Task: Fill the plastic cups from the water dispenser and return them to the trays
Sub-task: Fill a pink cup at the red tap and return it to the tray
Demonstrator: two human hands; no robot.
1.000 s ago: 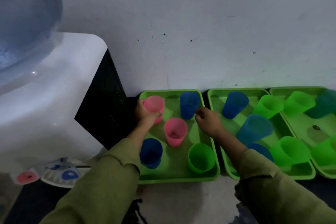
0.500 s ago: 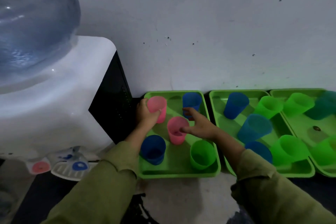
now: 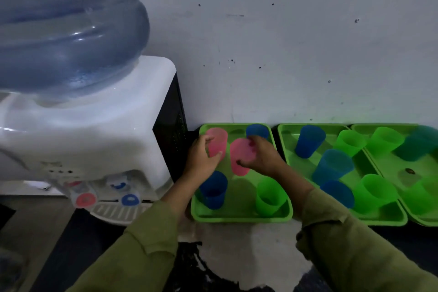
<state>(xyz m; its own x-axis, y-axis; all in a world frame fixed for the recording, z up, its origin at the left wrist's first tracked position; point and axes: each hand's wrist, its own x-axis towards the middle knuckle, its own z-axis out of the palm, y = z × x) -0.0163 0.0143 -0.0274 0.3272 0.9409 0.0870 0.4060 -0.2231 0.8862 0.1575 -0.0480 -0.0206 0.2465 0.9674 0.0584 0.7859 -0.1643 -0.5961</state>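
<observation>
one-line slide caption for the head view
Left hand and right hand each grip a pink cup in the leftmost green tray beside the water dispenser.

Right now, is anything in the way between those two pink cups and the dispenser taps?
Nothing visible blocks them. Both pink cups are already in hand; the path from the left tray to the taps runs past the dispenser's dark side, with only the tray rim to clear.

- the right hand (image 3: pixel 262 157) has gone from the blue cup (image 3: pixel 257 131) at the tray's back to grip the middle pink cup (image 3: pixel 240 157)
- that pink cup now tilts, off the left tray (image 3: pixel 241 217)
- view has swung left
</observation>
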